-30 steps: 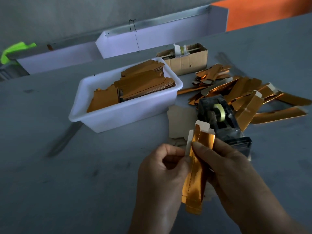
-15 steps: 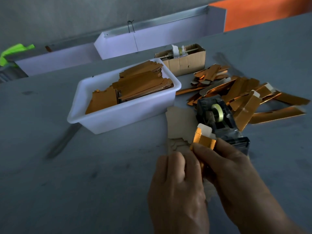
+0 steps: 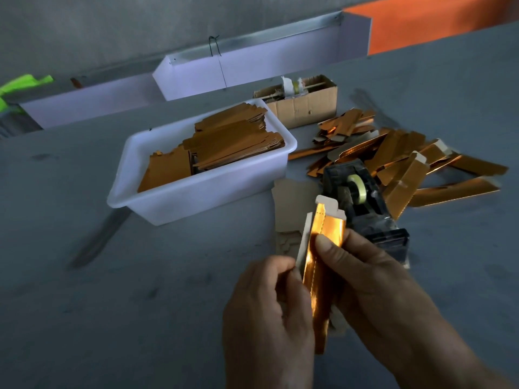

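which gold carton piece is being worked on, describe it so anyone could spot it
Find the white tub on the grey table, then the black tape dispenser to its right. Just in front of that, the left hand and right hand grip one gold carton blank. Unlike the stacked blanks in the tub or the loose blanks beyond the dispenser, it stands upright in hand.

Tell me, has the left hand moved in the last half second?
Yes. The left hand has slid left, away from the tape dispenser, which stayed put, and has uncovered the front of the gold carton that it was covering.
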{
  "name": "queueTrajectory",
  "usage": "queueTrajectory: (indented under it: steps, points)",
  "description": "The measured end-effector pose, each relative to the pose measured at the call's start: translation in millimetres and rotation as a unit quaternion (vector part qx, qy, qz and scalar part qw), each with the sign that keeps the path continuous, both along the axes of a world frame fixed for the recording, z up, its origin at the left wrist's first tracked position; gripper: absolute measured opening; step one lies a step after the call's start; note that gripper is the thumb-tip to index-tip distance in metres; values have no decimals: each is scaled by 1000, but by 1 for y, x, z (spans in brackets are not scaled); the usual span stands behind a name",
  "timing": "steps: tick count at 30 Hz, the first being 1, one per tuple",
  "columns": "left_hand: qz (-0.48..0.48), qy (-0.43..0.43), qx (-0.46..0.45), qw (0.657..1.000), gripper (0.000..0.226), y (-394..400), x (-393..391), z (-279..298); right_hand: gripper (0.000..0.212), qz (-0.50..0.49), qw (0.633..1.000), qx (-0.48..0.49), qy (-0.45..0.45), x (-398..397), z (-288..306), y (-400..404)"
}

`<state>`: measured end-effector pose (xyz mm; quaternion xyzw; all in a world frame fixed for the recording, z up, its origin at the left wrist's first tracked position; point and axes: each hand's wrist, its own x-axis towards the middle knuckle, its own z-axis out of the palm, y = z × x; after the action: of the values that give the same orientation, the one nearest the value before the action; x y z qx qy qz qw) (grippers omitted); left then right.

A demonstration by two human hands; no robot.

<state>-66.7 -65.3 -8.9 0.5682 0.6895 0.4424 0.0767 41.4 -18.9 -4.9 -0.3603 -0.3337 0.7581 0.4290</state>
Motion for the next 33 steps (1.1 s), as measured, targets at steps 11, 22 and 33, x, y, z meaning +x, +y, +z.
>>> queueTrajectory:
  steps: [11,22,33]
  points:
    - [-83,-379,-150,909,35,-3,-9,17,22,-25,999,11,-25,1,-3,-5]
    - [-90,-446,-105,884,15,0,-14,10,19,-27,995,33,-90,8,-1,-10]
    - [-106,-309,-164,931,9,-4,-13,12,41,-49,981,82,-170,0,3,-5]
